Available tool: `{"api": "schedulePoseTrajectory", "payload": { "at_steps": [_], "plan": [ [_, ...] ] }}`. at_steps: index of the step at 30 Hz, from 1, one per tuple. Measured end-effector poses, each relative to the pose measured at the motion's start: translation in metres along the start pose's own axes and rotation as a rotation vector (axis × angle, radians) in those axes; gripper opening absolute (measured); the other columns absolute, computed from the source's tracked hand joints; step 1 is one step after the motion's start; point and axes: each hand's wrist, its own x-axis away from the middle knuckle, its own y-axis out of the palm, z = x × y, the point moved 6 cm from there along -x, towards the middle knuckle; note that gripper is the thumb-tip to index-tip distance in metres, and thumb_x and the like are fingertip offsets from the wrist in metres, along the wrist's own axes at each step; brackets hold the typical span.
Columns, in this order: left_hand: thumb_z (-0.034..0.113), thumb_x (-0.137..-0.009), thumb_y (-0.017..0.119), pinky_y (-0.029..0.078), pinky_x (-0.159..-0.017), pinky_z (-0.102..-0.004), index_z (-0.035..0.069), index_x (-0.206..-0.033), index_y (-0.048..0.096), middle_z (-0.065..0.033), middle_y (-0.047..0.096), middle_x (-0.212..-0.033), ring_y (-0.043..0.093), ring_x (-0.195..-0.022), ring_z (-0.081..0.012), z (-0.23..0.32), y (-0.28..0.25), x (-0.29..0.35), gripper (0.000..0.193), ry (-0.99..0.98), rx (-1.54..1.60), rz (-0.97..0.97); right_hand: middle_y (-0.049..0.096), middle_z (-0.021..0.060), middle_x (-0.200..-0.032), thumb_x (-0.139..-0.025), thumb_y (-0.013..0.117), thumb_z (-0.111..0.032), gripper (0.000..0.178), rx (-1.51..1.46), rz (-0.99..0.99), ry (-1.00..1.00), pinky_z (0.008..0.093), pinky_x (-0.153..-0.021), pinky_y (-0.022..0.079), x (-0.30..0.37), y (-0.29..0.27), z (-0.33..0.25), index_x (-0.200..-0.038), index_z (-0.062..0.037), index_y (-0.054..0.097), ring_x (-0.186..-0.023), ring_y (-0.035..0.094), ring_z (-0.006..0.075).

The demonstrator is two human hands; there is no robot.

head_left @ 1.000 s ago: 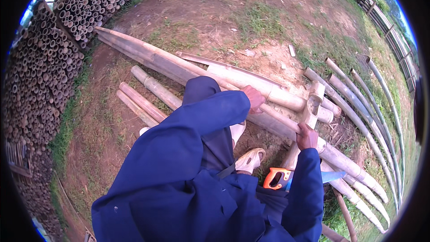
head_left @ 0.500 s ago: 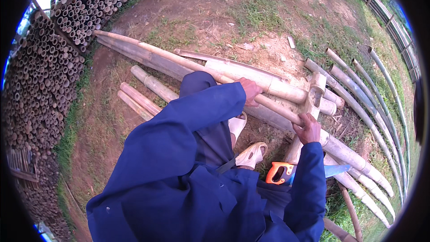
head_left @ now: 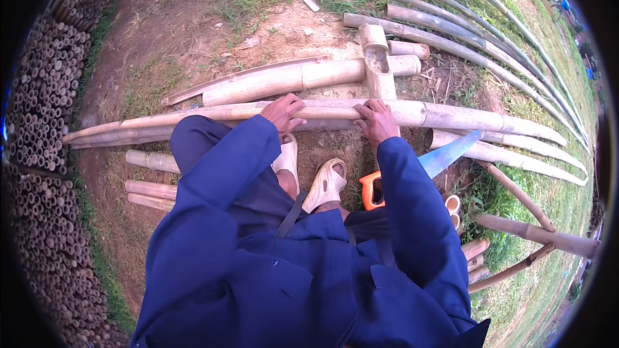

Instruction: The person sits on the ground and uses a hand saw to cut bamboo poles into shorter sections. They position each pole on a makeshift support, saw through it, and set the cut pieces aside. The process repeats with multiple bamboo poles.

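A slim tan bamboo pole (head_left: 213, 113) runs from the far left to the middle, in front of my body. My left hand (head_left: 282, 115) is closed round it, with the fingers over its top. Near the pole's right end, my right hand (head_left: 376, 122) grips it with bent fingers. Behind and along it lies a thicker bamboo pole (head_left: 451, 116) stretching right. A notched bamboo post (head_left: 378, 67) stands just beyond my right hand. Beside my right forearm rests a handsaw (head_left: 445, 156) with a blue blade and orange handle (head_left: 370, 191).
Long bamboo poles (head_left: 438, 24) fan out at the right. Split and whole bamboo pieces (head_left: 303, 77) lie beyond my hands. Short bamboo lengths (head_left: 151, 161) sit left of my knee. Stacked cut bamboo (head_left: 48, 90) fills the left edge. A bamboo frame (head_left: 532, 229) stands at lower right.
My view has turned to the right. The slim pole has come round from a slant to nearly level across, lying along the thick pole, and both hands still grip it.
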Motion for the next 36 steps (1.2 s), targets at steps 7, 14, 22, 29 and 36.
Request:
{"api": "schedulePoseTrajectory", "payload": {
  "at_steps": [7,14,22,29,36],
  "plan": [
    [0.028,-0.093,0.076,0.053,-0.103,-0.05,0.001,-0.132,0.061,-0.0262,0.065,-0.133,0.063,-0.123,-0.044,0.009,-0.001,-0.009,0.049,-0.093,-0.051,-0.102,0.064,0.0132,-0.093,-0.089,0.076,-0.016,0.017,-0.062,0.375,0.195,0.0443,-0.075,0.054,0.088,-0.044,-0.018,-0.099,-0.006,0.065,-0.088,0.068,0.0345],
    [0.03,-0.096,0.072,0.05,-0.107,-0.0521,0.003,-0.136,0.059,-0.0278,0.065,-0.133,0.061,-0.126,-0.0454,0.004,0.0,-0.016,0.05,-0.088,-0.101,-0.087,0.073,0.0175,-0.093,-0.086,0.079,-0.043,0.042,0.102,-0.156,0.511,0.0482,-0.072,0.06,0.212,0.047,-0.013,-0.102,-0.0067,0.065,-0.087,0.075,0.0353],
    [0.03,-0.095,0.07,0.053,-0.094,-0.054,0.007,-0.134,0.056,-0.0262,0.071,-0.115,0.067,-0.11,-0.0463,0.008,-0.009,-0.027,0.047,-0.109,-0.066,-0.136,0.075,0.0169,-0.085,-0.08,0.08,-0.026,0.037,0.122,-0.331,0.627,0.0479,-0.069,0.061,0.207,0.09,0.005,-0.099,0.0008,0.064,-0.082,0.077,0.0367],
    [0.033,-0.098,0.068,0.047,-0.11,-0.0499,0.008,-0.15,0.048,-0.0233,0.06,-0.142,0.058,-0.131,-0.0418,0.002,0.006,-0.026,0.061,-0.098,-0.133,-0.169,0.066,0.0271,-0.11,-0.079,0.076,-0.014,0.046,-0.203,0.013,0.989,0.0535,-0.086,0.055,0.199,0.068,-0.016,-0.116,0.0018,0.055,-0.103,0.069,0.0436],
    [0.032,-0.098,0.069,0.042,-0.117,-0.0494,0.009,-0.156,0.04,-0.0204,0.053,-0.151,0.052,-0.139,-0.0396,0.003,0.018,-0.024,0.068,-0.026,-0.276,-0.158,0.058,0.0198,-0.095,-0.079,0.065,0.002,0.042,-0.437,0.998,0.904,0.0429,-0.078,0.052,0.227,-0.039,-0.066,-0.118,0.0016,0.052,-0.083,0.062,0.0372]
  ]
}}
